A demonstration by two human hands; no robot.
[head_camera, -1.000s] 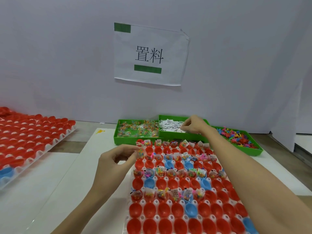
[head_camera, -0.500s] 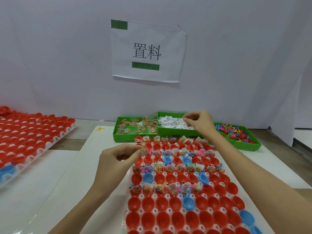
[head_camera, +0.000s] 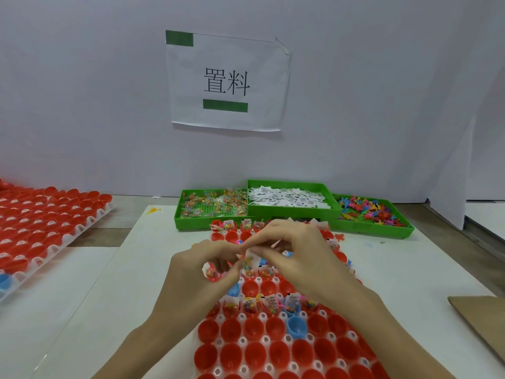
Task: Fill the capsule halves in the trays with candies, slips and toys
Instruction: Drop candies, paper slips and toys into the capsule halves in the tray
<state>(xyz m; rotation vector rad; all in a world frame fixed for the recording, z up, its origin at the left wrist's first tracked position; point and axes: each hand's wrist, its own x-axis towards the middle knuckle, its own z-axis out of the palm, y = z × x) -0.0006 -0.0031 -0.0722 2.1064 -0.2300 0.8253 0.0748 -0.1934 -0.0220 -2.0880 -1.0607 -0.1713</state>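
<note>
A white tray (head_camera: pixel 273 370) of red and blue capsule halves lies in front of me; its far rows hold candies, slips and toys, the near rows are bare. My left hand (head_camera: pixel 202 272) and my right hand (head_camera: pixel 295 250) meet above the tray's middle. Between their fingertips is a small candy packet (head_camera: pixel 248 262) with a white slip (head_camera: pixel 252 255); the left pinches the packet, the right pinches the slip. Behind the tray stand three green bins: candies (head_camera: pixel 213 206), paper slips (head_camera: pixel 287 198) and plastic toys (head_camera: pixel 369 212).
A second tray of red capsule halves (head_camera: pixel 41 222) lies at the far left. A brown cardboard piece (head_camera: pixel 481 321) sits at the right edge. A paper sign (head_camera: pixel 226 80) hangs on the white wall behind the bins.
My right hand came back from the slip bin toward me and now meets my left hand over the tray's middle. My left hand shifted right with its candy packet.
</note>
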